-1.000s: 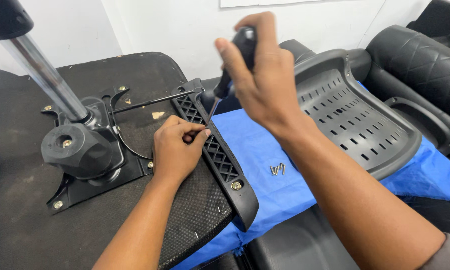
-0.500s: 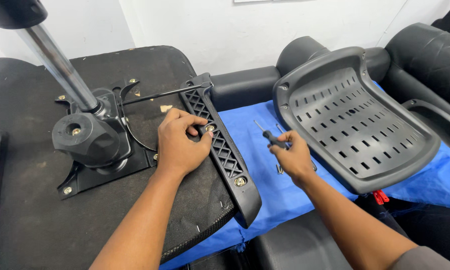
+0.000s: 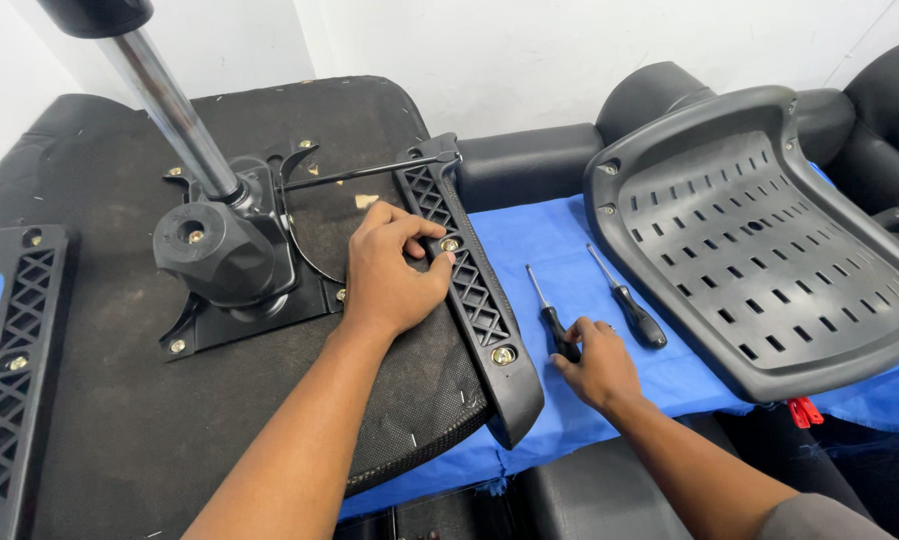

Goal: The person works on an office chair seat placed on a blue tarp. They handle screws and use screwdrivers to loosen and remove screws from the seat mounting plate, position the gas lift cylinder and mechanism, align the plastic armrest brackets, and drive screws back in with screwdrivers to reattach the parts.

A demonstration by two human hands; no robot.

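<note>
Right hand (image 3: 598, 362) nearest the camera, palm down on the blue cloth (image 3: 560, 250), fingers curled round the black handle of a screwdriver (image 3: 552, 322) that lies flat on the cloth, thin shaft pointing away. Second screwdriver (image 3: 625, 301) just right of it, same build, untouched. Red clip-like bit (image 3: 804, 410) at the cloth's edge, further right of the screwdrivers.

Left hand (image 3: 395, 268) left of the first screwdriver, resting on the upturned seat base (image 3: 90, 420), thumb and fingertips pinching a brass-coloured bolt (image 3: 451, 244) seated in the right armrest bracket (image 3: 470, 280). Bracket is black moulded plastic with lattice cut-outs, lying along the seat's right edge; another bolt (image 3: 504, 355) sits nearer its close end. Matching left bracket (image 3: 10, 370) at the seat's far-left edge. Seat underside is rough black fabric with staples.

Beyond the left hand: black metal tilt mechanism (image 3: 230, 260) bolted to the seat, chrome gas cylinder (image 3: 170, 110) rising from it, thin lever rod (image 3: 370, 172) crossing to the bracket's top. Far right of the screwdrivers: curved grey-black plastic backrest shell (image 3: 760, 240) with slotted vents. Padded black cushions (image 3: 530, 160) behind.
</note>
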